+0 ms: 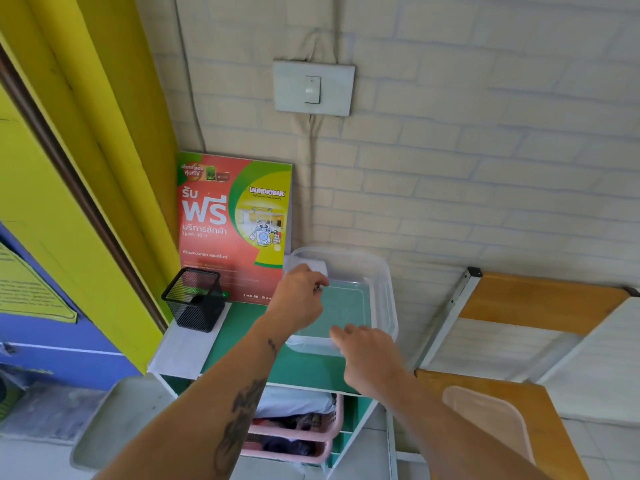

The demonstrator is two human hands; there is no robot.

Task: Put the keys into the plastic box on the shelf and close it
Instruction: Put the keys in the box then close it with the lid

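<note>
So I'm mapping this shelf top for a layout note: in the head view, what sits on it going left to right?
Black mesh pen holder → red and green laundry poster leaning on the wall → left hand pinching the keys → clear plastic box.

Left hand (pixel 300 296) holds keys (pixel 318 288) over box (pixel 382 289) (lidless).

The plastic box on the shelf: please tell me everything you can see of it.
The plastic box is a clear, shallow rectangular tub with rounded corners, seemingly thin plastic. It is open, with no lid on it, and sits flat on the green shelf top against the brick-patterned wall, right of the poster. Its floor looks bare; something white shows at its far-left corner. The left hand, pinching something small and metallic, hovers over its left side. The right hand rests on its near rim.
</note>
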